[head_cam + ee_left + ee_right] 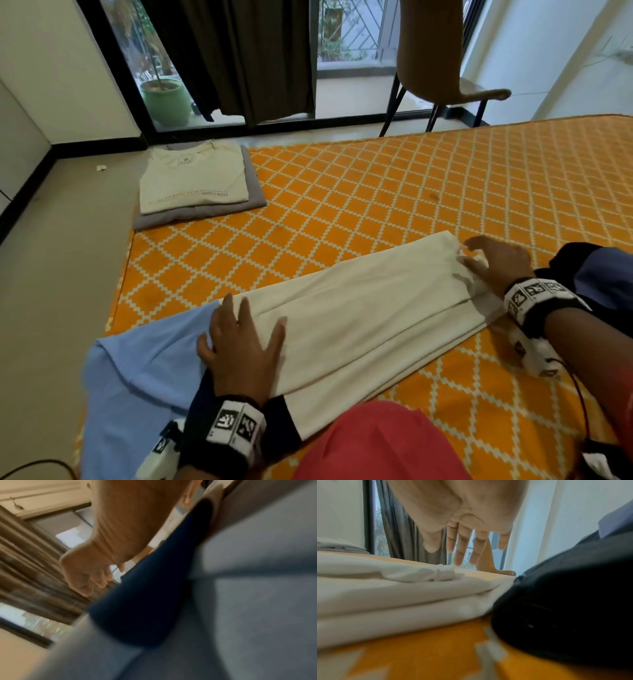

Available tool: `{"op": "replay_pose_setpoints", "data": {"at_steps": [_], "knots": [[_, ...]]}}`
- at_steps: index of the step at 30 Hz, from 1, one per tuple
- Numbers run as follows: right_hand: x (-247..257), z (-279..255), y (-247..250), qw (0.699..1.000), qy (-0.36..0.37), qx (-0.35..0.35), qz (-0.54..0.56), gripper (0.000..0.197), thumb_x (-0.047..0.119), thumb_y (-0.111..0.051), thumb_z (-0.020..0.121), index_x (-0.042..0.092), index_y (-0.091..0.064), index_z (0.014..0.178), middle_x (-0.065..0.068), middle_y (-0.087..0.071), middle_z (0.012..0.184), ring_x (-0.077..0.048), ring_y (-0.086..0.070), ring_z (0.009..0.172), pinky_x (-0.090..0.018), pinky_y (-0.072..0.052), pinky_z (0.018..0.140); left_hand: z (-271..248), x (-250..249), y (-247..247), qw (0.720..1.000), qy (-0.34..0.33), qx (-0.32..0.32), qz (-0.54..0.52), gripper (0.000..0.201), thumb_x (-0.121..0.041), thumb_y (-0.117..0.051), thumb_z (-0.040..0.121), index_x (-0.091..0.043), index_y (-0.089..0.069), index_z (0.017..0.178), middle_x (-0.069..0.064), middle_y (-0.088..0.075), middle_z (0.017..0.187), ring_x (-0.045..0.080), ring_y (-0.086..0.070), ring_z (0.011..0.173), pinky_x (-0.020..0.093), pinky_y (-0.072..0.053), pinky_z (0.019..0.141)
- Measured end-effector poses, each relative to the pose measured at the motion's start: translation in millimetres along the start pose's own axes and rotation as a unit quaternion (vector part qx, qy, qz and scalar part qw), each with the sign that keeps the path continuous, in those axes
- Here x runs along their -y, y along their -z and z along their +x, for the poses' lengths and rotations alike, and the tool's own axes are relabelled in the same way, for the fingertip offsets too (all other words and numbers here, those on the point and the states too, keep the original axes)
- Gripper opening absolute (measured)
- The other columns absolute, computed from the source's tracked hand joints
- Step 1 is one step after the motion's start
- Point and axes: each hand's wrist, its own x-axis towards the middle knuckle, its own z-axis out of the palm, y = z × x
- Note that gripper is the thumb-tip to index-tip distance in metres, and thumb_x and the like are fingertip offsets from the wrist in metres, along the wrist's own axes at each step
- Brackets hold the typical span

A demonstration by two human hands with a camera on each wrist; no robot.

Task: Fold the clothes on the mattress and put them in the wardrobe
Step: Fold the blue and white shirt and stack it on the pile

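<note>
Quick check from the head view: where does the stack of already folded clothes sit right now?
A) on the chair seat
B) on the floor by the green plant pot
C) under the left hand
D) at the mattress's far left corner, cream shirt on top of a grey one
D: the folded stack lies at the far left corner of the mattress, cream shirt over a grey garment.

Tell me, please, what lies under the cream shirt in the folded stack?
A folded grey garment lies under the cream shirt, its edges showing; anything beneath it is covered.
</note>
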Motion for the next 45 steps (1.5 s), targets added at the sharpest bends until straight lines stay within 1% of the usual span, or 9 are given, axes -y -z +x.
{"op": "replay_pose_setpoints", "data": {"at_steps": [4, 8, 16, 20, 23, 26, 30, 34, 45], "knots": [[4.0, 22.7, -6.0, 0.995, -0.073, 0.063, -0.031, 0.026, 0.042, -0.043, 0.099, 0.027, -0.060, 0.111, 0.000, -0.067, 0.101, -0.028, -0.061, 0.097, -0.042, -0.040, 0.094, 8.3, 4.0, -17.4, 0.996, -0.020, 0.067, 0.051, 0.103, -0.079, 0.003, 0.080, -0.012, -0.030, 0.151, 0.005, -0.024, 0.160, 0.025, -0.023, 0.147, 0.058, -0.010, 0.116], [5.1, 48.4, -14.9, 0.985, -0.146, 0.072, 0.057, 0.039, 0.058, -0.044, 0.095, 0.023, -0.060, 0.092, -0.002, -0.064, 0.077, -0.030, -0.060, 0.080, -0.053, -0.044, 0.095, 5.3, 6.5, -35.9, 0.993, -0.042, 0.059, 0.091, 0.090, -0.071, -0.012, 0.093, -0.003, -0.046, 0.142, 0.013, -0.041, 0.150, 0.034, -0.043, 0.135, 0.062, -0.023, 0.111], [4.7, 60.1, -9.8, 0.990, -0.055, 0.063, -0.118, 0.016, 0.034, -0.043, 0.099, 0.022, -0.047, 0.089, -0.002, -0.057, 0.072, -0.023, -0.052, 0.066, -0.041, -0.042, 0.086, 6.0, 8.7, -42.7, 0.989, -0.041, 0.000, 0.139, 0.088, -0.067, -0.019, 0.092, 0.000, -0.045, 0.142, 0.020, -0.035, 0.153, 0.037, -0.026, 0.144, 0.066, -0.014, 0.111], [3.0, 56.2, -0.6, 0.971, -0.122, 0.131, -0.161, 0.014, 0.032, -0.058, 0.089, 0.022, -0.052, 0.095, -0.001, -0.056, 0.082, -0.026, -0.054, 0.079, -0.050, -0.031, 0.105, 5.5, 8.9, -44.2, 0.988, -0.040, -0.007, 0.147, 0.090, -0.067, -0.019, 0.090, 0.003, -0.046, 0.140, 0.021, -0.035, 0.153, 0.037, -0.025, 0.144, 0.065, -0.013, 0.112], [22.7, 47.5, -6.1, 0.970, -0.134, 0.017, -0.201, 0.037, 0.031, -0.053, 0.091, 0.014, -0.050, 0.124, -0.009, -0.058, 0.115, -0.034, -0.050, 0.116, -0.058, -0.016, 0.114, 6.1, 9.2, -44.3, 0.988, -0.037, -0.005, 0.150, 0.091, -0.068, -0.019, 0.090, 0.002, -0.045, 0.141, 0.021, -0.033, 0.154, 0.037, -0.023, 0.145, 0.065, -0.013, 0.113], [54.3, 26.6, -22.3, 0.965, 0.119, -0.158, -0.174, 0.048, 0.032, -0.034, 0.094, 0.008, -0.055, 0.129, -0.017, -0.055, 0.132, -0.035, -0.048, 0.127, -0.056, -0.009, 0.114, 6.4, 9.3, -44.7, 0.988, -0.035, -0.005, 0.150, 0.092, -0.069, -0.019, 0.090, 0.001, -0.043, 0.143, 0.020, -0.031, 0.155, 0.037, -0.022, 0.146, 0.064, -0.013, 0.113], [98.9, -24.0, -64.2, 0.866, 0.486, 0.003, -0.120, 0.066, 0.055, -0.023, 0.099, 0.013, -0.040, 0.147, -0.006, -0.034, 0.155, -0.022, -0.029, 0.145, -0.044, -0.013, 0.116, 6.3, 9.8, -45.2, 0.988, -0.034, -0.009, 0.151, 0.091, -0.070, -0.019, 0.089, 0.000, -0.042, 0.144, 0.020, -0.031, 0.155, 0.037, -0.022, 0.145, 0.064, -0.015, 0.113], [95.8, -31.2, -66.8, 0.871, 0.465, 0.136, -0.081, 0.073, 0.061, -0.018, 0.097, 0.025, 0.007, 0.155, 0.006, 0.015, 0.162, -0.009, 0.014, 0.148, -0.033, 0.007, 0.121, 6.3, 9.3, -45.0, 0.988, -0.033, -0.006, 0.154, 0.092, -0.070, -0.019, 0.089, 0.000, -0.041, 0.144, 0.021, -0.031, 0.155, 0.039, -0.024, 0.144, 0.065, -0.016, 0.112], [5.5, 21.3, -58.6, 0.937, 0.316, 0.110, -0.102, 0.075, 0.069, -0.006, 0.094, 0.028, 0.014, 0.154, 0.005, 0.014, 0.162, -0.010, 0.011, 0.149, -0.041, -0.010, 0.122, 6.6, 12.9, -49.2, 0.989, -0.035, -0.013, 0.146, 0.091, -0.070, -0.020, 0.089, 0.000, -0.040, 0.145, 0.020, -0.030, 0.156, 0.037, -0.024, 0.145, 0.064, -0.017, 0.112]]}}
